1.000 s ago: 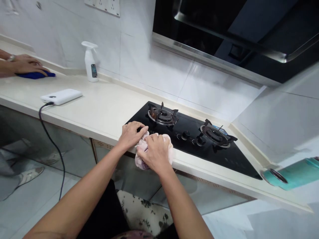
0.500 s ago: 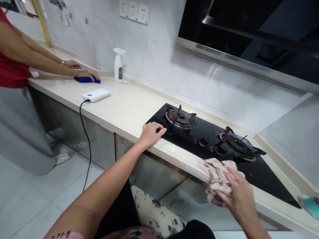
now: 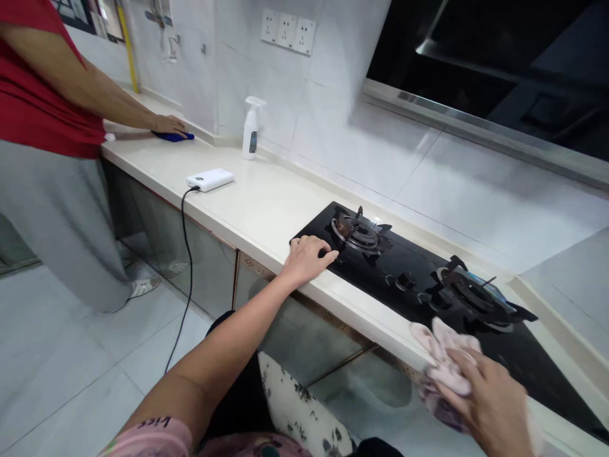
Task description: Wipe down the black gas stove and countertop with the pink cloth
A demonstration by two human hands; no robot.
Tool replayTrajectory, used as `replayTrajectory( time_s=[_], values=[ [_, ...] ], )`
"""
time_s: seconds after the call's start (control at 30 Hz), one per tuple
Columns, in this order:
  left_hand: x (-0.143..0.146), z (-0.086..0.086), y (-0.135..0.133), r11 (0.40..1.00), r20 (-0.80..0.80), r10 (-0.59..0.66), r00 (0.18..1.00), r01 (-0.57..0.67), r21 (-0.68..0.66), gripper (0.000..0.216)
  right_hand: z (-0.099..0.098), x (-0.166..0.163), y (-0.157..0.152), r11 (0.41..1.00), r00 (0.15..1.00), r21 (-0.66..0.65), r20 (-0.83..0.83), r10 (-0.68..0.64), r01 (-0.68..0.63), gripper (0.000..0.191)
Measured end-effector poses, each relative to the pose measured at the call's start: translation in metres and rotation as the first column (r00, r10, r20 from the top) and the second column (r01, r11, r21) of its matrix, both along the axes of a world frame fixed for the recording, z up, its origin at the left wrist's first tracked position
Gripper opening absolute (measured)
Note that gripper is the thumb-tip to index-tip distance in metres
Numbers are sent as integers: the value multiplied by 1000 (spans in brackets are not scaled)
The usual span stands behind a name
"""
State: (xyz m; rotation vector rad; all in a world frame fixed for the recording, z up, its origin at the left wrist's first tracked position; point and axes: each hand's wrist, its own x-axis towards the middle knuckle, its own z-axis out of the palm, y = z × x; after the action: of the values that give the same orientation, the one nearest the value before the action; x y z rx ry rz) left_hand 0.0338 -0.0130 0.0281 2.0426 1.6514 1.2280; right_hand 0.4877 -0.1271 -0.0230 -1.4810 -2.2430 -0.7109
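My right hand [image 3: 499,393] is closed around a crumpled pale pink cloth [image 3: 450,365]. It holds the cloth at the front edge of the counter, beside the right end of the black gas stove [image 3: 428,270]. Part of the cloth hangs over the edge, and the hand is slightly blurred. My left hand [image 3: 309,259] rests on the stove's front left edge, thumb apart from the bent fingers and nothing in its grasp. Just beyond it is the left burner [image 3: 359,231]. The right burner [image 3: 476,295] lies past the cloth.
A co-worker in a red top [image 3: 42,89] presses a blue cloth [image 3: 174,136] on the far left counter. A white spray bottle [image 3: 250,132] stands by the wall. Nearer lies a white power bank [image 3: 210,179] with a black cable [image 3: 186,273]. A range hood [image 3: 495,70] overhangs the stove.
The view has turned left, so everything sits farther right. My right hand keeps the pink cloth at the counter edge. The co-worker's blue cloth has slid left and back along the counter.
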Motion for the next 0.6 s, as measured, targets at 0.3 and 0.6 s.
replayTrajectory(
  time_s=[0.3,0.6],
  values=[
    [-11,-7,-6,978,192,-101,976,62,201,15,27,-291,62,984,986,-61,-2,169,-169,49],
    [-49,16,-58,927,75,-170,983,133,349,46,63,-351,122,914,862,-97,-385,331,-394,38]
  ],
)
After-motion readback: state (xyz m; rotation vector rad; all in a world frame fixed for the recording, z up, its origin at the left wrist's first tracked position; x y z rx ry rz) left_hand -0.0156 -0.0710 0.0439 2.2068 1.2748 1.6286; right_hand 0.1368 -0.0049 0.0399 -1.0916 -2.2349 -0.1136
